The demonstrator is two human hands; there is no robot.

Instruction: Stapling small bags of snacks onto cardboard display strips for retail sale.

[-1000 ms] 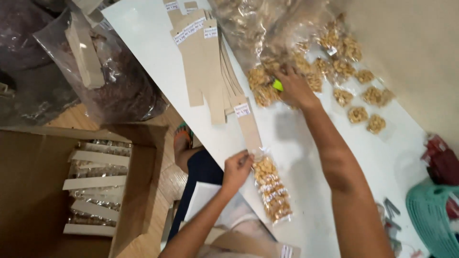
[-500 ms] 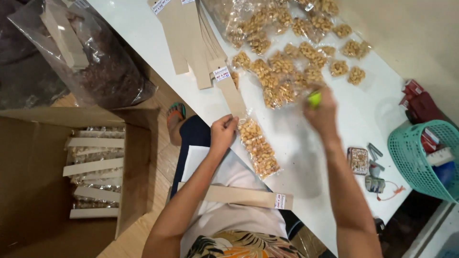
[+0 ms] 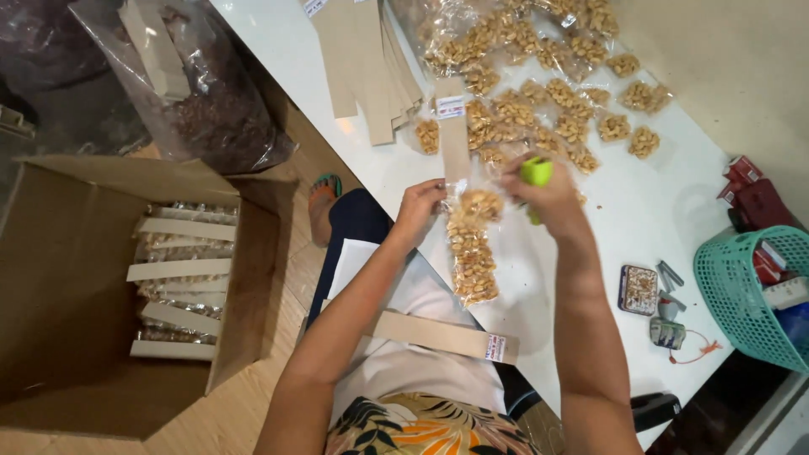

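A long strip of small clear packets of nuts (image 3: 472, 248) hangs over the white table's near edge. My left hand (image 3: 419, 209) pinches its upper left side. Just right of it, my right hand (image 3: 543, 198) is closed around a lime-green stapler (image 3: 536, 173) and also holds a small nut packet (image 3: 480, 204) at the strip's top. A tan cardboard strip with a label (image 3: 454, 135) lies on the table just above the packets. Another tan strip (image 3: 442, 335) rests across my lap.
Many small nut packets (image 3: 548, 93) are scattered on the white table (image 3: 640, 211), beside a fan of tan cardboard strips (image 3: 366, 59). A teal basket (image 3: 746, 291), small tins and red boxes stand at the right. An open carton (image 3: 76, 278) of finished strips stands on the floor, left.
My right hand came back from the pile with the green stapler and a packet to the top of the strip. My left hand lifted to grip the strip. The view shifted lower.
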